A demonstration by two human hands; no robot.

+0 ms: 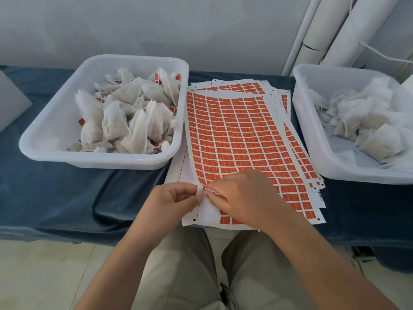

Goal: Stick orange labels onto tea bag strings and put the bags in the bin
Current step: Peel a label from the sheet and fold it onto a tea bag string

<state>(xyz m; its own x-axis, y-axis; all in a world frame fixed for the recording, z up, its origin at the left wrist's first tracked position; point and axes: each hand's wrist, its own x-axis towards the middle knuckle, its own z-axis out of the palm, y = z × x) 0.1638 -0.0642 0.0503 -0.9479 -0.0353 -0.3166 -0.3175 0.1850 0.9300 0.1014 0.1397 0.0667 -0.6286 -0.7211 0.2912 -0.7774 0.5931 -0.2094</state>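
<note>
Fingers of left hand and right hand pinch label above label sheet; bench carries left bin, right bin.

The label sheets lie stacked on the table. Left of them sits a bin holding tea bags; right, a second bin. Both hands meet at the stack's near left corner.

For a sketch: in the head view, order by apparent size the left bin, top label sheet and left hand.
1. Left bin and top label sheet: too alike to rank.
2. Left hand: smallest, despite being nearest.
</note>
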